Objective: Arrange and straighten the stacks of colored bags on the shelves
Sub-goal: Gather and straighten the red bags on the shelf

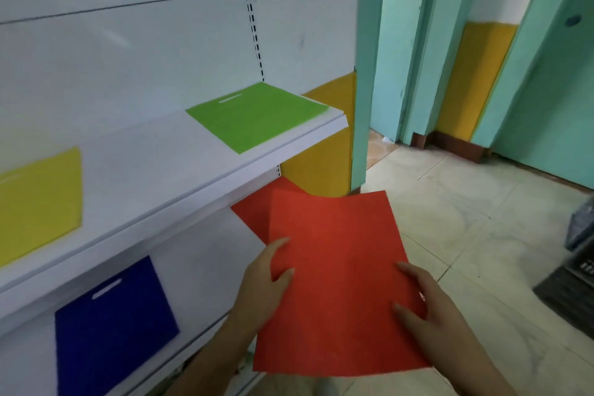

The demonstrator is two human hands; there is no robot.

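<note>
So the person's got a red bag held out flat in front of them, both hands on it. The left hand grips the left edge, with the fingers curled over the top face and the thumb lying on top too, further up the edge. The right hand holds the right edge the same way, fingers spread on the top surface and pinching the side. The bag hangs out past the front of the shelving, over the tiled floor.

Just beyond the left fingers, a second red bag pokes out from under the held one, lying on the lower shelf. Further left of those fingers on that same shelf sits a blue bag with its handle slot showing.

Up on the upper shelf, well above and beyond the fingers, there's a green bag near the right end, one corner right at the shelf's edge. A yellow bag is off at the far left, kinda blurry.

Teal walls with yellow panels are off to the right.
</note>
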